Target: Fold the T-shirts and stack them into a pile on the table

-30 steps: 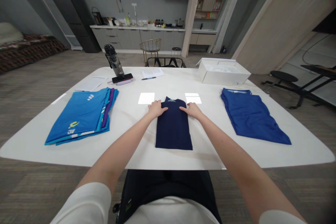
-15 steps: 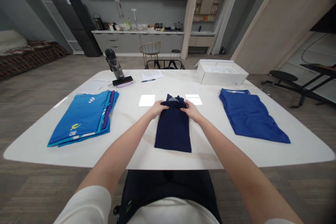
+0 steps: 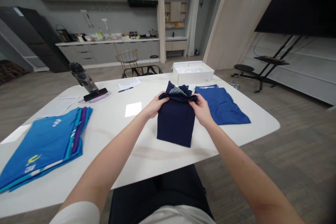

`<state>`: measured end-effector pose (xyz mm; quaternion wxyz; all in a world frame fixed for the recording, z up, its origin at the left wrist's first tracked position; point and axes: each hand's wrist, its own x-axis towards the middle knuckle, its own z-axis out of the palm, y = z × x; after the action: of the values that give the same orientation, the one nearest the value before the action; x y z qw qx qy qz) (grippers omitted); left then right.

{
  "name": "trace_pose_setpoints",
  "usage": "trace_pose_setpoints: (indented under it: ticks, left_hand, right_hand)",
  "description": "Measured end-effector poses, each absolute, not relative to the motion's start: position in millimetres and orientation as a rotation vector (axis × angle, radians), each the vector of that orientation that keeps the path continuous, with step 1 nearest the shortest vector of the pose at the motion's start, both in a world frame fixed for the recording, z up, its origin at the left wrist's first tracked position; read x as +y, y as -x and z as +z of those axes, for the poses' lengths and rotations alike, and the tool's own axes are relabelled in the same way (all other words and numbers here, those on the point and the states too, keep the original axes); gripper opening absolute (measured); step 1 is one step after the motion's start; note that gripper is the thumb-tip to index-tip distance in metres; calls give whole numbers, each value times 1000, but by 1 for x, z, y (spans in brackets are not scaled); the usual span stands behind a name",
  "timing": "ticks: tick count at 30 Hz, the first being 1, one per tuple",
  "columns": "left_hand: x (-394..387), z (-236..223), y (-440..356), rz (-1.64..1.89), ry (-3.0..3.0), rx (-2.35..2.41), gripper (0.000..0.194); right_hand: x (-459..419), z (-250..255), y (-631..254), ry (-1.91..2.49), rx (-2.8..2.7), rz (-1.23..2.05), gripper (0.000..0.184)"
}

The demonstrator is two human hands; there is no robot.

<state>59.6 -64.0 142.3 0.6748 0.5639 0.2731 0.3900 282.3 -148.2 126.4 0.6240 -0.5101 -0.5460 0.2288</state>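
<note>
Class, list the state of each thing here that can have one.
Navy cloth garment: folded, held by left hand and right hand
Royal blue cloth garment: folded
Bright blue fabric stack: folded
White rectangular cardboard box: open
Black-topped clear bottle: upright
White paper sheets: flat

I see the shirt [image 3: 174, 122] between the person's hands [image 3: 154, 106] over the near side of the bench [image 3: 115, 154], a pile [image 3: 48, 140] well to its left and a second shirt [image 3: 223, 105] to its right on the bench. Papers [image 3: 56, 107] lie behind the pile, and running rightward past them are the bottle [image 3: 84, 79], a sheet [image 3: 130, 83] with a pen [image 3: 125, 90] before it, and the box [image 3: 195, 76], behind the second shirt. Across the bench's far edge stands a chair [image 3: 149, 73], with the fridge [image 3: 34, 38] back to the left.
</note>
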Motion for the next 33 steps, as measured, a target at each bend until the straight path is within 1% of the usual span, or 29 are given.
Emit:
trace_pose_setpoints:
  ticks: [3,6,9,12,14,16,18,21,23,26,30,33]
  left_hand:
    - [-73,164,-115,829,-1204,537,44]
    - [-85,179,-177,804,-1073,502,41]
    - [-101,185,-232,753,-962,473,34]
    - [-116,182,-276,680,-895,445,33]
    - [-121,173,-300,640,-865,443,36]
    - [-122,156,-321,629,-846,457,39]
    - [-120,131,-339,635,-834,486,39]
    - [-113,89,-361,650,-826,586,33]
    - [-107,70,-370,690,-857,646,29]
    - [-94,69,-381,804,-964,613,29]
    - [-57,92,-398,941,-1038,533,36]
    - [-22,88,-404,982,-1170,722,46]
  right_hand:
    - [-163,158,-328,1121,-1176,447,24]
    - [-177,187,-377,1107,-1114,429,25]
    - [-195,208,-428,1148,-1076,483,26]
    - [-213,217,-476,1186,-1046,582,30]
    - [-219,212,-503,1209,-1017,635,33]
    - [-217,195,-525,1231,-986,670,34]
    - [-210,167,-542,1252,-946,695,35]
    - [-198,118,-557,1289,-868,768,38]
    - [-192,94,-563,1294,-828,826,38]
    - [-180,89,-574,1248,-822,818,37]
    - [-133,113,-600,1198,-929,671,39]
    - [-86,109,-613,1311,-1042,577,45]
